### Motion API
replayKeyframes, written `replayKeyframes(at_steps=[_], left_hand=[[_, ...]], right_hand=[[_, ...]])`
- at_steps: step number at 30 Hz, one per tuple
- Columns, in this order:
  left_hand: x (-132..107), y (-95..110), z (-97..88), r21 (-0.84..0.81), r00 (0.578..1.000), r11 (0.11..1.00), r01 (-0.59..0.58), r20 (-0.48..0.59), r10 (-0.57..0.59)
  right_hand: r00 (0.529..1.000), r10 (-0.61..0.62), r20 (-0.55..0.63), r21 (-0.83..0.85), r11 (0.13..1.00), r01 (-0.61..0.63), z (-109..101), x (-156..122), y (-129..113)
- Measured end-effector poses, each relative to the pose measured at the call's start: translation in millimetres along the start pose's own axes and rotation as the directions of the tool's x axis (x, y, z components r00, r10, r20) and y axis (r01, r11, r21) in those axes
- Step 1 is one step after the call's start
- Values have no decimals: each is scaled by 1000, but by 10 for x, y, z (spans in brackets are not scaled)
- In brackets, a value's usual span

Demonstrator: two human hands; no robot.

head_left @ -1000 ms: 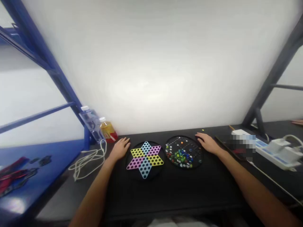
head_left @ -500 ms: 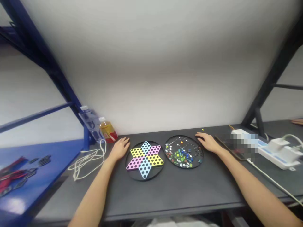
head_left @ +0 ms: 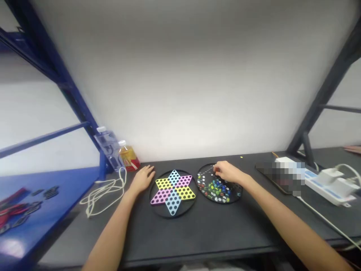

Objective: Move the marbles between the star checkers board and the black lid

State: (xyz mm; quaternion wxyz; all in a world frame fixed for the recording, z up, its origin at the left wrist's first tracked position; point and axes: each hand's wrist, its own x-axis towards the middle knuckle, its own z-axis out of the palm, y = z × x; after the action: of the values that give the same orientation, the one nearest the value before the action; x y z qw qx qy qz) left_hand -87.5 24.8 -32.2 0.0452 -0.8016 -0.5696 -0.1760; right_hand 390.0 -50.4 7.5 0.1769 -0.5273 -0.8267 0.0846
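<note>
A round black board with a star of yellow, pink and blue holed fields (head_left: 173, 191) lies on the dark table. Right of it is a round black tray (head_left: 235, 195) holding several coloured marbles (head_left: 214, 186). My left hand (head_left: 143, 178) rests flat on the table at the star board's left rim, fingers stretched out. My right hand (head_left: 227, 172) is over the far part of the marble tray with its fingers curled downward into the marbles. What the fingertips hold is hidden.
Two bottles (head_left: 124, 155) stand at the back left by a blue frame post, with a coiled white cable (head_left: 101, 190) in front. A dark flat device (head_left: 275, 175) and a white power strip (head_left: 324, 180) with plugs lie at the right.
My right hand has moved left from the table beside the tray to above the marbles, and its fingers have curled. My left hand has stayed in place.
</note>
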Motion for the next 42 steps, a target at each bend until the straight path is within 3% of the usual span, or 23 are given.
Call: replayKeyframes(at_steps=[4,6,9,13,18,26,32,38,42], left_hand=[[-17,17,-7,-11,1000,1000,7,-11,-7],[-20,23,-10,-14,1000,1000,14,-12,-14],[-18,25,-8,-16,1000,1000,14,-17,-14],[-21,31,-13,-18,1000,1000,3,-22,-3],[-38,48,-21,-15,1000,1000,20,-23,-21],[-36,22,9,-35,999,999,11,-38,-12],[-42,33,-3,-26,1000,1000,4,-30,-5],[-40,36,-8,-37,999,999,10,-33,-11],[-38,38,-7,-43,999,999,8,-41,-9]], right_hand=[[999,32,13,-14,999,-32,32,31,8],[1000,20,-21,45,999,-19,-12,60,-101],[993,-59,-100,203,976,79,-70,159,-472],[956,-283,-76,308,905,293,-14,382,-1138],[924,-378,53,171,915,365,220,616,-1644],[878,-457,141,-83,878,471,417,619,-1812],[879,-433,199,-191,863,468,375,565,-1889],[830,-501,246,-277,784,555,298,497,-1977],[847,-478,232,-292,796,530,290,386,-1949]])
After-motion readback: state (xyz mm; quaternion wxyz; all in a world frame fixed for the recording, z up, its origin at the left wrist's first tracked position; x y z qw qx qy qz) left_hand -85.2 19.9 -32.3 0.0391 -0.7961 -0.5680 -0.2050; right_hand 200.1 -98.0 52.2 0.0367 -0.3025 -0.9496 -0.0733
